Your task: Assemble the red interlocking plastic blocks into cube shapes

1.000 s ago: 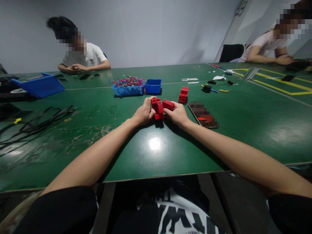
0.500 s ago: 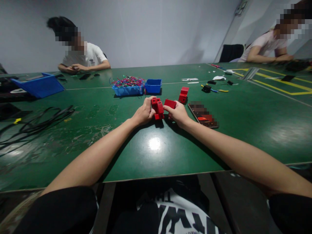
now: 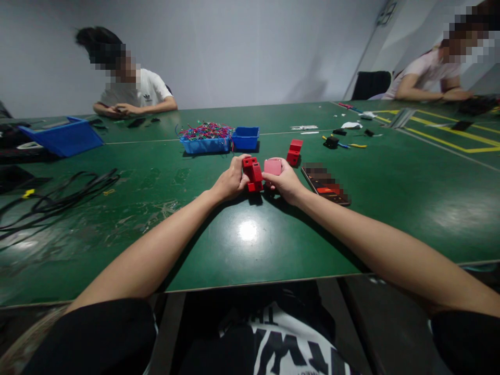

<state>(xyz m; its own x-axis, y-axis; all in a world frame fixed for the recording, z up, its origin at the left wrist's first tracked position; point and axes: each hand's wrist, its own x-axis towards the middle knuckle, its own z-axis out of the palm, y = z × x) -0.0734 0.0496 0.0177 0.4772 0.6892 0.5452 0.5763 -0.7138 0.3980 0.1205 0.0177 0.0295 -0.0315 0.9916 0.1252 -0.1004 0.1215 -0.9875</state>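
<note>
My left hand (image 3: 231, 181) is closed around a red block-like part (image 3: 252, 174) with small holes in its top and a notched side. Close by on the right, my right hand (image 3: 287, 183) pinches a flat-faced red piece (image 3: 272, 166), its face catching the light and looking pinkish. A narrow gap seems to lie between the two parts; whether they touch I cannot tell. Another red angled part (image 3: 294, 152) stands on the green table (image 3: 219, 234) just beyond my right hand.
A phone (image 3: 325, 185) lies right of my right hand. Ahead are a blue bin of coloured wires (image 3: 205, 139) and a smaller blue bin (image 3: 246, 137). Black cables (image 3: 58, 200) lie at left. Two people (image 3: 150, 88) sit across the table, at left and right.
My right hand has tilted the flat red piece, so its face now reflects light and looks paler. My left hand and its red part have stayed nearly still.
</note>
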